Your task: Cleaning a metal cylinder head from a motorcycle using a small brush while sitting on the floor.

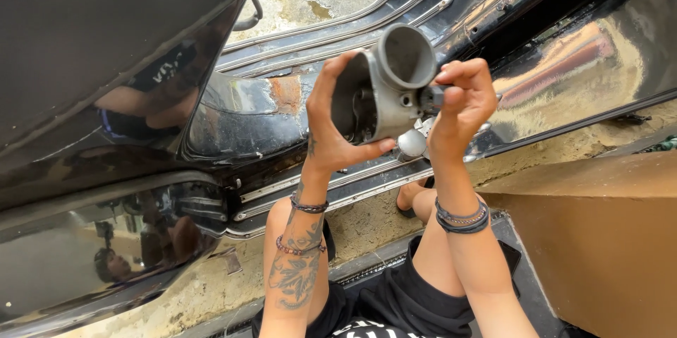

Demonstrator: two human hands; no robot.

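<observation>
I hold up a grey cast-metal part [386, 84] with a round open mouth at its top, in the middle of the view. My left hand [330, 130] wraps its left side and underside, thumb below the body. At the part's right side, my right hand [462, 101] pinches a small dark fitting. A rounded chrome piece [411, 144] shows just beneath the part, between my wrists. Both wrists wear bead bracelets, and the left forearm is tattooed.
A glossy black scooter body [141, 169] lies on its side at the left, with a footboard carrying chrome strips [331, 31] and a rust patch. A tan block [599, 239] stands at the right. My knees and black shorts [395, 303] are below, over concrete ground.
</observation>
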